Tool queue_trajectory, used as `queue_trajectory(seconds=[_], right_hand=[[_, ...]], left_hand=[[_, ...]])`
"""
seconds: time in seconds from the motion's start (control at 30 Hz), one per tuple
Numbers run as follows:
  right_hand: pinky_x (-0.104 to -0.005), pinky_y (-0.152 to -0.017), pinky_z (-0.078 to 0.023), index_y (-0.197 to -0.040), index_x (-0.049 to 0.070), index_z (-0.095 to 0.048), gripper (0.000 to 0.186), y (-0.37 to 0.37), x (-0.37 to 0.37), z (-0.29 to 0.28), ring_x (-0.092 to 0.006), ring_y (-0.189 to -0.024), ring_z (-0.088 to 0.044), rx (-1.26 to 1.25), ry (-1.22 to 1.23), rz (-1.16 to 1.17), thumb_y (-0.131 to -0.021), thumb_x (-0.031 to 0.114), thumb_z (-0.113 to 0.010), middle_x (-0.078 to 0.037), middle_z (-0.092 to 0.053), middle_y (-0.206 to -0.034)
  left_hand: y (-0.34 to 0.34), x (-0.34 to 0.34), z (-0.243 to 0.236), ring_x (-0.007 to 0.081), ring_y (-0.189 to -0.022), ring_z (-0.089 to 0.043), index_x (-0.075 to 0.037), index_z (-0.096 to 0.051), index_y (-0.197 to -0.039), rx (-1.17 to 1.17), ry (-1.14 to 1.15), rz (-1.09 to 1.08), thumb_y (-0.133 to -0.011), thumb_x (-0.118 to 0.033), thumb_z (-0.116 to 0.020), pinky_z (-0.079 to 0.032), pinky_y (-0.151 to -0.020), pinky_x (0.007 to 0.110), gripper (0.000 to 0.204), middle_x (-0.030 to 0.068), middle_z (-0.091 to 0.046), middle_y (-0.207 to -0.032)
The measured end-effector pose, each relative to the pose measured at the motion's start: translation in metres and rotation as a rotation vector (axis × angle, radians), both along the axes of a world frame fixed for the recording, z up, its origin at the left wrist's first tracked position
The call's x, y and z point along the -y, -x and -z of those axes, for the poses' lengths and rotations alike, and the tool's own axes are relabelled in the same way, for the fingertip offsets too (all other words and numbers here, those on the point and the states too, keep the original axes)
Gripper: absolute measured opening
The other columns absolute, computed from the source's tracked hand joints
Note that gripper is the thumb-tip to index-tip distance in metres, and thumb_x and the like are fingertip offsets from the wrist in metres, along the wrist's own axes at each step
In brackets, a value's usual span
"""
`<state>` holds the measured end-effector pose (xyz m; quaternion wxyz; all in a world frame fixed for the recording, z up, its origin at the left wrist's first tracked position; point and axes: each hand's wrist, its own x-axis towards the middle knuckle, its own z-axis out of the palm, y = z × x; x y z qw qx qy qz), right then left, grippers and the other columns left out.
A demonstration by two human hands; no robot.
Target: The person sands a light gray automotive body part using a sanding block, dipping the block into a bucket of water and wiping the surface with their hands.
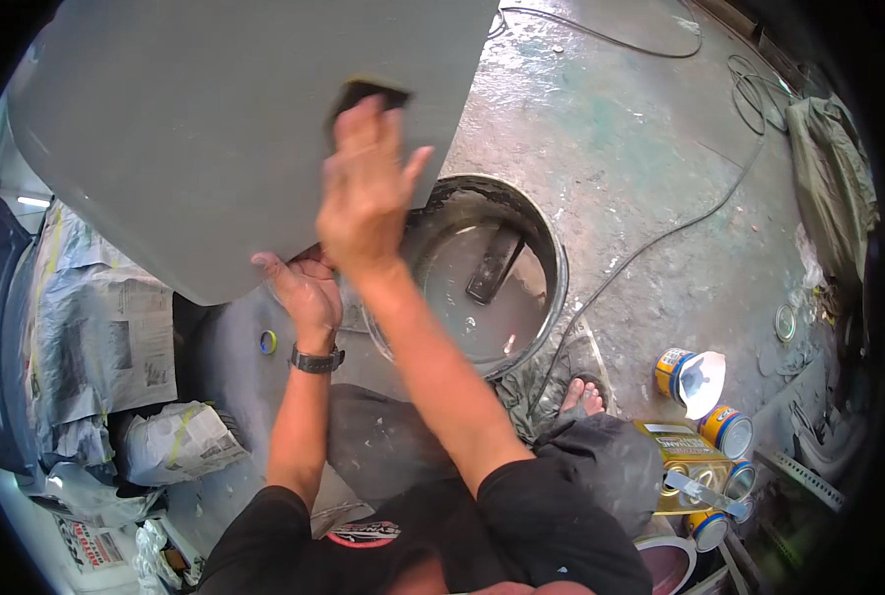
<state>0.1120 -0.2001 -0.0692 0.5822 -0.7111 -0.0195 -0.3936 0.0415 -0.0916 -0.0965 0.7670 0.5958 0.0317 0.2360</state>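
A broad grey panel (pixel 214 129), smooth and matte, fills the upper left. My right hand (pixel 365 208), blurred by motion, presses a dark sanding pad (pixel 371 96) flat against its face, near the right side. At the panel's lower edge is my left hand (pixel 305 290), palm turned up and thumb out, supporting that edge; its fingertips are partly hidden. Just right of the panel's lower corner stands a round black bucket (pixel 558 273) of murky grey water. A long dark block (pixel 496 262) lies in the water.
Several cans (pixel 728 432) and a yellow rectangular tin (pixel 685 461) stand at lower right. A dark hose (pixel 650 238) snakes over the wet floor (pixel 601 129). Newspaper-masked parts (pixel 115 337) sit at left. A small tape roll (pixel 268 342) lies near my left wrist. My bare foot (pixel 583 397) is beside the bucket.
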Motion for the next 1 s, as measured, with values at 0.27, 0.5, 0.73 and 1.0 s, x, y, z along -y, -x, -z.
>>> queue_trajectory(seconds=[0.27, 0.5, 0.73, 1.0], right_hand=[[-0.0629, -0.119, -0.009, -0.149, 0.002, -0.042, 0.052, -0.001, -0.001, -0.024, -0.0391, -0.149, -0.027, 0.069, -0.144, -0.004, -0.101, 0.018, -0.051, -0.021, -0.035, -0.158], [-0.0695, -0.115, -0.009, -0.146, -0.002, -0.046, 0.048, -0.039, 0.044, 0.006, -0.0368, -0.148, -0.031, -0.189, -0.45, -0.034, -0.106, 0.024, -0.042, -0.018, -0.037, -0.158], [-0.0688, -0.115, -0.015, -0.148, -0.001, -0.043, 0.05, 0.004, -0.002, -0.018, -0.0397, -0.149, -0.026, 0.067, 0.006, -0.011, -0.103, 0.022, -0.047, -0.021, -0.029, -0.161], [-0.07, -0.114, -0.015, -0.149, 0.004, -0.044, 0.048, -0.045, 0.043, -0.011, -0.041, -0.148, -0.03, -0.088, -0.365, 0.018, -0.103, 0.02, -0.046, -0.018, -0.035, -0.159]], left_hand=[[0.0, 0.008, -0.004, 0.0249, -0.123, -0.056, -0.004, -0.04, -0.145, 0.019, -0.127, -0.054, -0.096, -0.071, -0.037, -0.053, -0.094, 0.041, 0.083, 0.0124, -0.053, -0.139], [0.001, 0.008, -0.007, 0.0216, -0.102, -0.062, -0.005, -0.047, -0.135, 0.003, -0.049, 0.009, -0.095, -0.073, -0.038, -0.057, -0.081, 0.039, 0.08, 0.0108, -0.059, -0.124], [0.006, 0.008, -0.004, 0.0231, -0.108, -0.062, -0.004, -0.047, -0.135, 0.007, -0.029, -0.04, -0.094, -0.074, -0.04, -0.056, -0.083, 0.039, 0.081, 0.0109, -0.058, -0.125], [-0.002, 0.008, -0.007, 0.0235, -0.11, -0.062, -0.004, -0.046, -0.138, 0.001, -0.057, 0.043, -0.095, -0.072, -0.04, -0.055, -0.088, 0.038, 0.081, 0.0109, -0.061, -0.125]])
